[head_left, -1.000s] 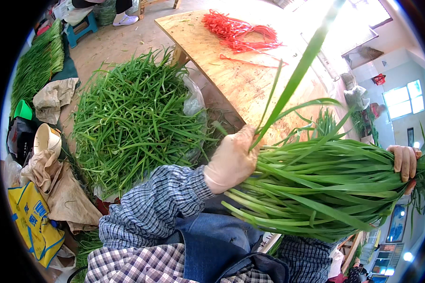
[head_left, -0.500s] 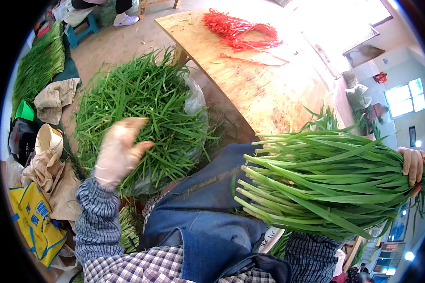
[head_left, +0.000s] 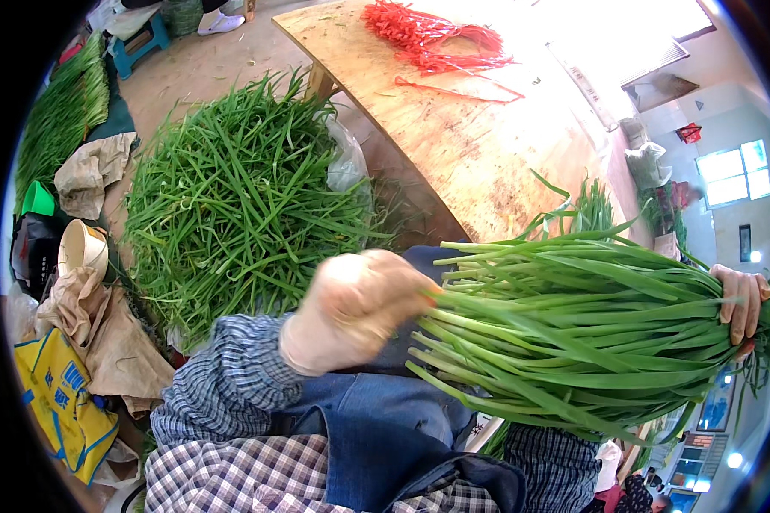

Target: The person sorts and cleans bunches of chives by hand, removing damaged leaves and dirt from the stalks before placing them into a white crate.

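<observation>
A thick bunch of garlic chives (head_left: 565,329) lies across the right half of the view, pale stalk ends to the left. My right hand (head_left: 742,299) is closed around its leafy end; my right forearm passes under the bunch. At the stalk ends, my left hand (head_left: 359,308) has its fingers together, their tips on a chive stalk; it is a little blurred. Both hands look thinly gloved. Beyond my left forearm stands a big heap of loose green leaves (head_left: 239,205), partly on clear plastic.
A wooden table (head_left: 402,111) holds red plastic ties (head_left: 436,38). Along the left are laid-out greens (head_left: 64,120), brown cloths (head_left: 94,175), a cream tub (head_left: 84,248) and a yellow bag (head_left: 60,402). A blue stool (head_left: 141,47) is far left, near a person's shoe (head_left: 221,23).
My left hand has moved right and nearer, from over the leaf heap to the stalk ends, and its fingers have come together. The right hand still grips the bunch, which shifted slightly left.
</observation>
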A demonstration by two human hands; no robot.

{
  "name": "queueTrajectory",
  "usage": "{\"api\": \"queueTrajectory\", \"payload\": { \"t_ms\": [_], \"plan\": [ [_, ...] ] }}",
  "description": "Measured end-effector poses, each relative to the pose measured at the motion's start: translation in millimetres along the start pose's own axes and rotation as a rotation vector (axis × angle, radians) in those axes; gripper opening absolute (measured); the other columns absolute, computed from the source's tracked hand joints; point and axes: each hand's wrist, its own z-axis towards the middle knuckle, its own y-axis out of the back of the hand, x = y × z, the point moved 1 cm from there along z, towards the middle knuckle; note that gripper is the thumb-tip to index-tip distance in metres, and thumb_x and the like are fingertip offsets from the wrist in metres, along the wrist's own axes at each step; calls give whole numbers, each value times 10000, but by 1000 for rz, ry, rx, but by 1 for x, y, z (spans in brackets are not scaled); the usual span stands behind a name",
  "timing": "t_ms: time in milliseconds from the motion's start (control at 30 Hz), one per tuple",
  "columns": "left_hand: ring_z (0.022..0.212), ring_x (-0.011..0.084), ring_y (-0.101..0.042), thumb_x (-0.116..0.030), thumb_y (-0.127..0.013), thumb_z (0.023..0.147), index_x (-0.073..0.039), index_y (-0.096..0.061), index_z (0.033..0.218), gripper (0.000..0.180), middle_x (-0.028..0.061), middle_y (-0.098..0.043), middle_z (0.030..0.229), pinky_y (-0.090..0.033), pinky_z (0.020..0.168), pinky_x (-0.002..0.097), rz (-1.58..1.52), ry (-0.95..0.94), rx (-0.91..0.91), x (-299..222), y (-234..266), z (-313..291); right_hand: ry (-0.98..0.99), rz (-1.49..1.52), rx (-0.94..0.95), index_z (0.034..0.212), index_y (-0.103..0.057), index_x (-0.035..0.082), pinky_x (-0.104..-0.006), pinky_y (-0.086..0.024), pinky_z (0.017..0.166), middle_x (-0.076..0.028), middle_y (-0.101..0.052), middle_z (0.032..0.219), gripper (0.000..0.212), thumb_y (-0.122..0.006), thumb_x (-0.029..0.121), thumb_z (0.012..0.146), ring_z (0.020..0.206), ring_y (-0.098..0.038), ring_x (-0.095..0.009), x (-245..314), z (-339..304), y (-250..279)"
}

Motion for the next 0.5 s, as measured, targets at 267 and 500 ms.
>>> {"api": "queueTrajectory", "payload": {
  "t_ms": [267,500],
  "plan": [
    [859,223,-571,-122,-661,787,-51,-661,894,128,87,-627,866,-473,736,353,920,24,-236,3,56,-19,-43,-5,83,958,-450,-4,-206,-433,659,59,-561,670,424,-726,124,664,604,-551,-69,18,5,18],
    [757,268,-616,-113,-670,765,-37,-663,901,156,105,-649,846,-469,653,372,448,-137,87,-6,-14,-1,-110,64,184,887,-485,30,-237,-435,696,18,-618,693,303,-724,92,711,659,-567,-116,5,13,13]
  ]
}}
